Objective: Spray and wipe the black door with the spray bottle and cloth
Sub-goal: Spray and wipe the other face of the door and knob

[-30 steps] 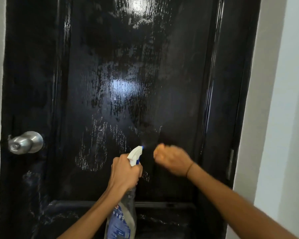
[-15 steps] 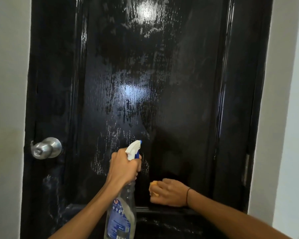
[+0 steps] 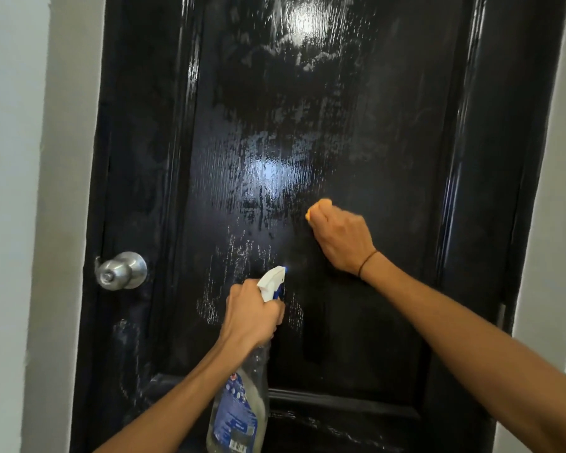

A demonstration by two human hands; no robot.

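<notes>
Left hand (image 3: 250, 317) grips the spray bottle (image 3: 242, 400); right hand (image 3: 340, 240) presses a balled cloth (image 3: 317, 207) against the black door (image 3: 356, 142). Centre frame looks wet and streaked, so wiping seems unfinished.

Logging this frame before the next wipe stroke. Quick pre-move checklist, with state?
1. Left hand grips the spray bottle at its trigger head: ok.
2. Nozzle points at the black door, not at the wall: ok.
3. Right hand holds the orange cloth bunched in its fist: ok.
4. Cloth pressed flat on the panel: cannot tell, mostly hidden by the fingers.
5. Wet streaks left to wipe at panel centre: ok, plainly visible.
6. Door knob away from both hands: ok.
</notes>
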